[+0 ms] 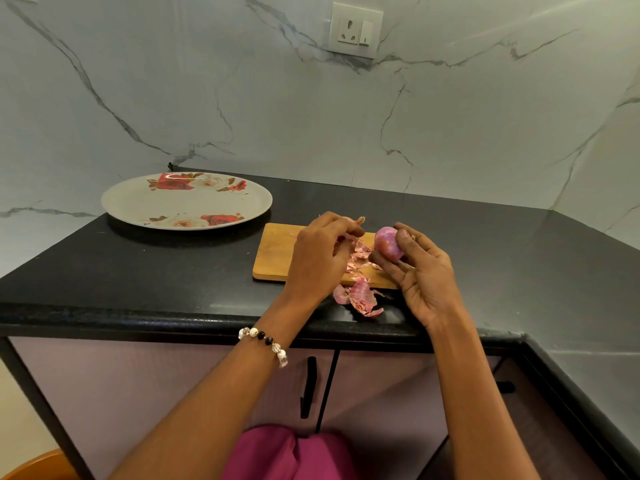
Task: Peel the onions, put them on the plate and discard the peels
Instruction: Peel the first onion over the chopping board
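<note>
My right hand (420,271) grips a peeled purple onion (387,245) above the right end of a wooden cutting board (275,252). My left hand (320,252) hovers over the board's middle with its fingers curled, pinching a strip of pink peel (360,221). Behind that hand a second onion is mostly hidden. Loose peels (360,259) lie on the board between my hands. A bigger heap of peels (360,297) lies on the black counter just in front of the board. The floral plate (138,202) sits at the back left with nothing on it.
The black counter (156,271) runs left to right and turns toward me at the right. A marble wall with a socket (356,29) stands behind. Cabinet doors with black handles (308,389) are below. An orange container (38,467) shows at the bottom left corner.
</note>
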